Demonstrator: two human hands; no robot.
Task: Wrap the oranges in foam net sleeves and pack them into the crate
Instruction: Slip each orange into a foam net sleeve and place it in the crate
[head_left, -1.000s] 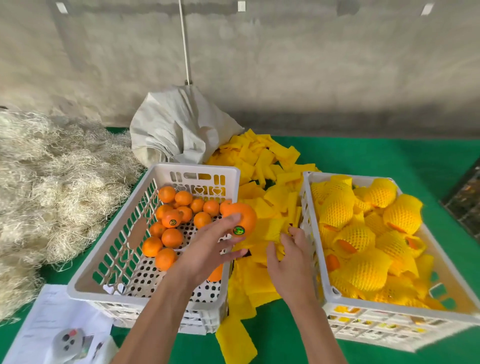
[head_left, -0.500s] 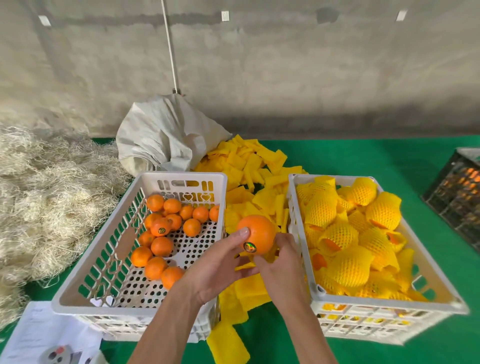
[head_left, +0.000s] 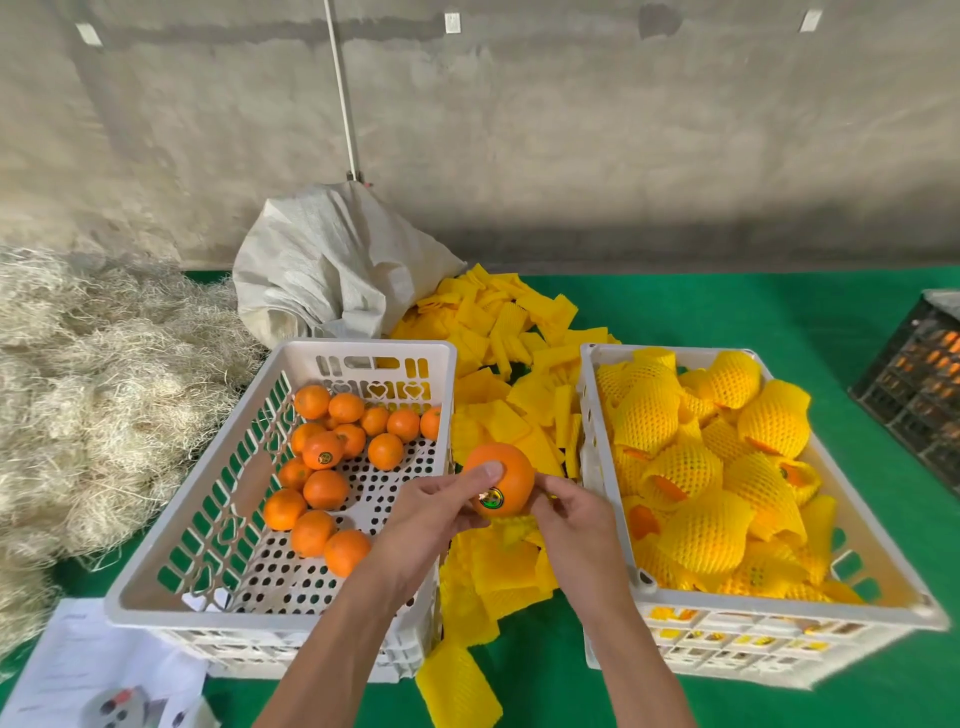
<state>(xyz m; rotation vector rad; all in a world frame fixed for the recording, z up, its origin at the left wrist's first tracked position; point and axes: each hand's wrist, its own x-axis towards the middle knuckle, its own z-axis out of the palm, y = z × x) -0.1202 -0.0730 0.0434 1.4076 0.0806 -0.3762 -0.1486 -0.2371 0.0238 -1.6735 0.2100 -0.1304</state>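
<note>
My left hand (head_left: 441, 512) has a firm grip on the orange (head_left: 498, 480), thumb across its top and fingers underneath, while my right hand (head_left: 569, 512) pinches a foam sleeve (head_left: 511, 527) just below the fruit. A second ago the orange was only just clear of the left crate (head_left: 280, 605) and my right hand was reaching flat into the loose sleeves (head_left: 519, 410); now fruit and sleeve have met over the gap between the two crates. By my reading the pick is done and the sleeve is about to go on, so this orange is one pull from joining the wrapped ones in the right crate (head_left: 779, 608).

Everything sits on a green-covered floor (head_left: 701, 312). Pale straw (head_left: 104, 395) is heaped along its left edge, a white sack (head_left: 332, 265) slumps at the back against a grey concrete wall (head_left: 571, 130), and a dark crate (head_left: 919, 389) stands at the right edge. Papers (head_left: 104, 670) lie at the near left corner.
</note>
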